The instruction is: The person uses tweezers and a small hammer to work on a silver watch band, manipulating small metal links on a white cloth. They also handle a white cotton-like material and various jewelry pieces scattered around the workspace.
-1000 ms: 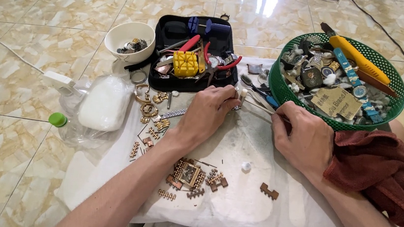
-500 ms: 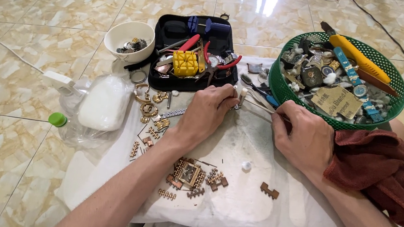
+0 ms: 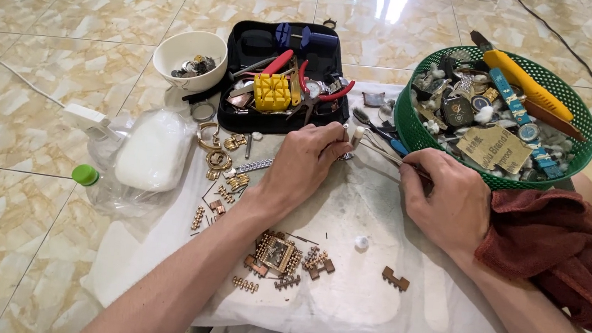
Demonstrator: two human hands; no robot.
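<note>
change: almost none, both hands stay put, so the work keeps going | left hand (image 3: 305, 161): pinches a small watch part (image 3: 357, 137), middle of frame | right hand (image 3: 449, 196): pinches thin tweezers (image 3: 382, 153) touching it

Two bare forearms, no sleeves, left hand (image 3: 303, 163), right hand (image 3: 451, 203), no rings or watch
</note>
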